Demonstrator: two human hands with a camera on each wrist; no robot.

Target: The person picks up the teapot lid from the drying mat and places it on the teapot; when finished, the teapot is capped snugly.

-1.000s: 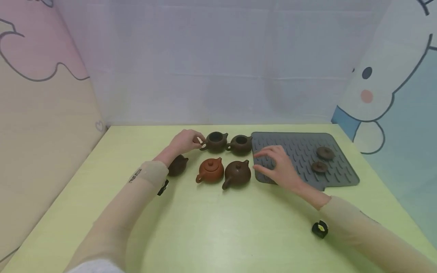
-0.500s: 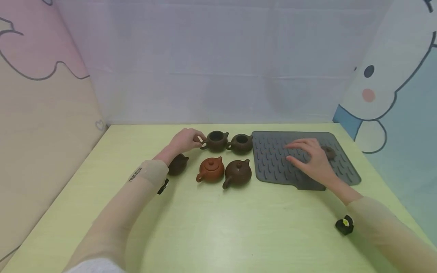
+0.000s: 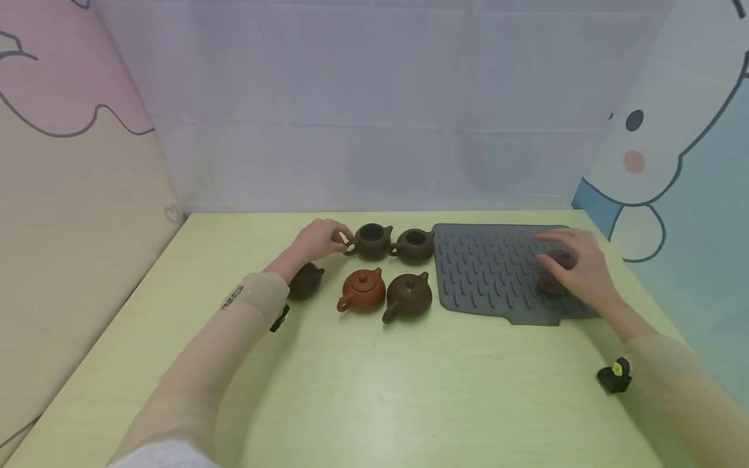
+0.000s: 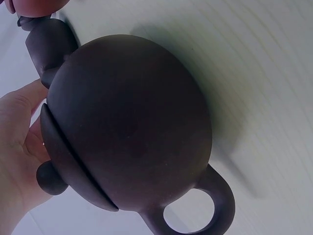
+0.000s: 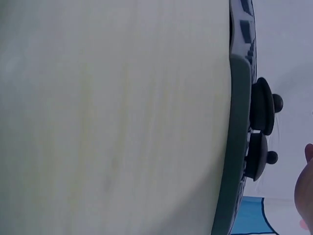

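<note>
- Probably light, stiff and brittle, like fired clay, the near lid [image 3: 551, 284] and the far lid [image 3: 563, 257] sit knob-up on the grey mat [image 3: 480, 260] at the right of the table [image 3: 374, 390]; their small, smooth knobs [image 5: 278, 103] look best for pinching.
- Right hand [image 3: 585, 266]: thumb and fingers spread wide about the lids, seemingly holding nothing; whether they touch, I cannot tell.
- Left hand [image 3: 318, 240]: fingers narrow, pinching the handle [image 3: 349, 253] of the left lidless teapot [image 3: 372, 244], far and left of the mat; that thin loop wants gentle force.
</note>
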